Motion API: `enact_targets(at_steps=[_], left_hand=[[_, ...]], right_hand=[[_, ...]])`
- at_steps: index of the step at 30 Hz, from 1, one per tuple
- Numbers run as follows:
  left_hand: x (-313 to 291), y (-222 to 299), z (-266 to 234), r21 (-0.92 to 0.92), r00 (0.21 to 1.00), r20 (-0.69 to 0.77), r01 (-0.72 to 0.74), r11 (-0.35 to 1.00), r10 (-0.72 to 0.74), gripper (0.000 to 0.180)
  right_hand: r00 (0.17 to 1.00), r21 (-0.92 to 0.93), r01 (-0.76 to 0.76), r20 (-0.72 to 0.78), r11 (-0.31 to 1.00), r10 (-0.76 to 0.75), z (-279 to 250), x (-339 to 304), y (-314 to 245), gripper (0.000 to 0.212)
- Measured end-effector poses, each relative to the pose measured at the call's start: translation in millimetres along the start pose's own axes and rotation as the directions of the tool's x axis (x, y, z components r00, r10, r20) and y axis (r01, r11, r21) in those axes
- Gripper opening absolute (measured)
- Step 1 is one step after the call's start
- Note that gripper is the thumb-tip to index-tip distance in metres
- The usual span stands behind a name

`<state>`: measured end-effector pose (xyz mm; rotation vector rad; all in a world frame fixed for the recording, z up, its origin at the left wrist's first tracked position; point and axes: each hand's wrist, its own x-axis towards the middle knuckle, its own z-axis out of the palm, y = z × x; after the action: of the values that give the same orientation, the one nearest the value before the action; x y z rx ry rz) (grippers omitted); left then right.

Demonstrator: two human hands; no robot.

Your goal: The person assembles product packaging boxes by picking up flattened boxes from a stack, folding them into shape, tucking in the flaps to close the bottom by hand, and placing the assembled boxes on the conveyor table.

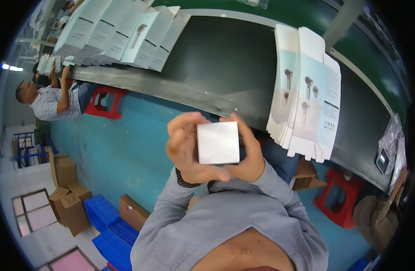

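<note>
Through the head view I noted the white box (218,142) held up before the wearer's chest, off the near edge of the dark surface (225,54), its square end facing the lens. Left fingers (186,119) and right fingers (246,135) were grasping it from opposite sides. I recorded a carton stack (322,90) at right on the surface and overlapping cartons (112,34) at left.

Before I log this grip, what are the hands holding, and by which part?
A white box, held around its sides between the left hand and right hand.
</note>
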<state>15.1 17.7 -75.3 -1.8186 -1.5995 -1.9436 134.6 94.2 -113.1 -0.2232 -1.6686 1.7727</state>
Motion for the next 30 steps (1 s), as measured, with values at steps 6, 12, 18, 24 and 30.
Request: enact_targets(at_steps=[6, 12, 18, 24, 30], left_hand=[[54, 33, -68, 0.296, 0.608, 0.75, 0.046, 0.954, -0.262, 0.061], [64, 28, -127, 0.213, 0.995, -0.001, 0.102, 0.972, -0.104, 0.063], [72, -101, -113, 0.14, 0.866, -0.494, 0.164, 0.976, -0.075, 0.062], [78, -150, -101, 0.122, 0.835, -0.544, 0.169, 0.978, -0.076, 0.062], [86, -159, -107, 0.545, 0.811, -0.584, 0.365, 0.755, 0.029, 0.072]], right_hand=[[0.992, -0.256, 0.014, 0.121, 0.967, 0.018, -3, -3, -19, 0.085], [0.95, -0.075, 0.299, 0.111, 0.951, -0.29, -17, -9, -36, 0.072], [0.863, -0.17, 0.503, 0.135, 0.847, -0.486, -35, -1, -107, 0.078], [0.714, 0.117, 0.688, 0.066, 0.716, -0.697, -36, -1, -126, 0.063], [0.694, 0.513, 0.365, 0.406, 0.777, -0.594, -57, 19, -150, 0.027]])
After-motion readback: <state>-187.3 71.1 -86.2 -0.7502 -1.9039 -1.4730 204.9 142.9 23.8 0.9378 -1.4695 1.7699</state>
